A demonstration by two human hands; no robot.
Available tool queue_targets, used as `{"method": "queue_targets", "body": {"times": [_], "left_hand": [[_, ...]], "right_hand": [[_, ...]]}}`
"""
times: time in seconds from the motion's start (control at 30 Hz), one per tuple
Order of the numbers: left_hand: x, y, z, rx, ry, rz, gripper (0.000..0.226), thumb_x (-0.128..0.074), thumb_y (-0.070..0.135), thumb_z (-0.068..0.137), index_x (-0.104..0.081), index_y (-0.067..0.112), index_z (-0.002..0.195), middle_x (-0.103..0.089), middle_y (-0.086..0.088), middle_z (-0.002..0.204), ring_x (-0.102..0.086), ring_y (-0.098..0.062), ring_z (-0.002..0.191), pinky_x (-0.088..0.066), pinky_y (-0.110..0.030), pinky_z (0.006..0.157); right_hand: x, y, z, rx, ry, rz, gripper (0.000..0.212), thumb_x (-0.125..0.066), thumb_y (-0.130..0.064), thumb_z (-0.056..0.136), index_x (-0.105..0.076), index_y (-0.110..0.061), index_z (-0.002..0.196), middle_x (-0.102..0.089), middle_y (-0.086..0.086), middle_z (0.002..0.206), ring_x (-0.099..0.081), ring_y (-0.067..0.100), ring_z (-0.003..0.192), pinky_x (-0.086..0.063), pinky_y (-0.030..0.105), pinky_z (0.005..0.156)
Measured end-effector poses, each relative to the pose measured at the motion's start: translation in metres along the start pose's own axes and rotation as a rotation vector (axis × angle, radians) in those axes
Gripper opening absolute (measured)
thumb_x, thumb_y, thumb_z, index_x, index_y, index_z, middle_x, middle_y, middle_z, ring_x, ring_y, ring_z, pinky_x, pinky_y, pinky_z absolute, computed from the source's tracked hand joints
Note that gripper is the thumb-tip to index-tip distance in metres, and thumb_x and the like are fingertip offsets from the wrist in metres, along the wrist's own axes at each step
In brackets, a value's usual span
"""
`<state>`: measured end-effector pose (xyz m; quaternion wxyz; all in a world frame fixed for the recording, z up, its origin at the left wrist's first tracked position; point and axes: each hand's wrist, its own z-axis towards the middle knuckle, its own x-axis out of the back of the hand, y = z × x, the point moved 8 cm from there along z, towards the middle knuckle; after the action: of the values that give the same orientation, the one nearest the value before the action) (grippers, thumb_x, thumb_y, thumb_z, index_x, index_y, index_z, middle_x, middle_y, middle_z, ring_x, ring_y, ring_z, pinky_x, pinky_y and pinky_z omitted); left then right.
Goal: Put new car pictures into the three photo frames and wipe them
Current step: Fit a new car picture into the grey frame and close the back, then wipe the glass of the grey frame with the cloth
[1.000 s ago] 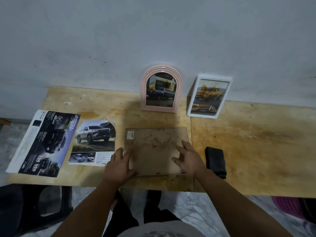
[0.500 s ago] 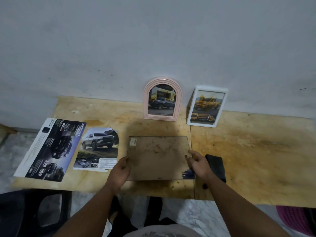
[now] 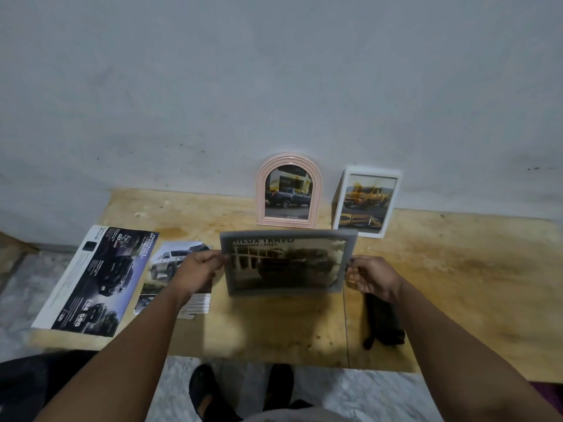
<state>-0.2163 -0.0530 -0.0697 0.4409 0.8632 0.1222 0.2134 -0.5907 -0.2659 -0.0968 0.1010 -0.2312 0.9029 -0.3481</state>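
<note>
A grey rectangular photo frame [image 3: 288,263] with a dark car picture is held upright above the wooden table [image 3: 457,284], its front toward me. My left hand [image 3: 199,269] grips its left edge and my right hand [image 3: 370,277] pinches its right edge. A pink arched frame [image 3: 288,190] with a blue pickup picture and a white frame [image 3: 365,202] with a yellow car picture lean against the wall behind it. A black cloth [image 3: 384,321] lies on the table under my right wrist.
A loose picture of a white SUV [image 3: 173,266] lies left of the held frame, partly under my left arm. A dark car brochure [image 3: 97,278] lies at the table's left end. The grey wall rises behind the table. My feet show below the front edge.
The grey frame lay face down on the table with both hands at its sides. It has been lifted and turned over, so its picture side now faces me.
</note>
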Motion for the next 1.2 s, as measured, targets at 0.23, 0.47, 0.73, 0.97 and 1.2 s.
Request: {"method": "queue_targets", "body": {"times": [0.23, 0.47, 0.73, 0.97, 1.2], "left_hand": [[-0.040, -0.037, -0.003, 0.214, -0.075, -0.390, 0.037, -0.051, 0.037, 0.106, -0.070, 0.010, 0.122, -0.075, -0.018, 0.117, -0.071, -0.037, 0.111, -0.052, -0.054, 0.104], [-0.058, -0.094, -0.003, 0.395, 0.041, -0.374, 0.024, -0.046, 0.022, 0.109, -0.063, 0.009, 0.120, -0.072, -0.021, 0.114, -0.068, -0.038, 0.107, -0.055, -0.051, 0.094], [-0.050, -0.090, 0.020, 0.358, 0.173, -0.272, 0.020, -0.054, 0.016, 0.106, -0.067, 0.004, 0.115, -0.069, -0.019, 0.118, -0.064, -0.035, 0.111, -0.050, -0.049, 0.104], [-0.044, -0.107, 0.022, 0.390, 0.157, -0.088, 0.050, -0.071, 0.032, 0.096, -0.060, 0.010, 0.139, -0.065, -0.018, 0.132, -0.064, -0.039, 0.115, -0.052, -0.055, 0.106], [-0.046, -0.092, 0.008, 0.269, 0.201, 0.179, 0.028, -0.067, 0.018, 0.096, -0.065, 0.001, 0.118, -0.069, -0.021, 0.111, -0.064, -0.041, 0.112, -0.049, -0.049, 0.105]], "right_hand": [[-0.010, 0.021, -0.001, -0.065, -0.004, 0.029, 0.042, -0.063, -0.031, 0.101, -0.048, -0.023, 0.062, -0.044, 0.000, 0.053, -0.041, 0.011, 0.046, -0.041, 0.022, 0.047], [0.008, 0.046, 0.000, -0.027, 0.197, -0.017, 0.023, -0.059, -0.011, 0.100, -0.069, -0.011, 0.080, -0.060, 0.005, 0.062, -0.052, 0.018, 0.049, -0.041, 0.024, 0.045], [0.107, 0.085, -0.022, -0.247, 0.678, -0.579, 0.068, -0.068, -0.057, 0.085, -0.043, -0.021, 0.137, -0.049, 0.017, 0.132, -0.054, 0.041, 0.118, -0.050, 0.050, 0.093], [0.090, 0.107, -0.024, -0.138, 0.555, -0.422, 0.060, -0.083, -0.019, 0.083, -0.056, -0.002, 0.135, -0.069, 0.013, 0.104, -0.065, 0.030, 0.087, -0.056, 0.043, 0.075], [0.036, 0.084, -0.028, -0.171, 0.213, 0.508, 0.032, -0.066, -0.015, 0.094, -0.060, -0.002, 0.123, -0.069, 0.026, 0.117, -0.066, 0.039, 0.102, -0.054, 0.046, 0.085]]}}
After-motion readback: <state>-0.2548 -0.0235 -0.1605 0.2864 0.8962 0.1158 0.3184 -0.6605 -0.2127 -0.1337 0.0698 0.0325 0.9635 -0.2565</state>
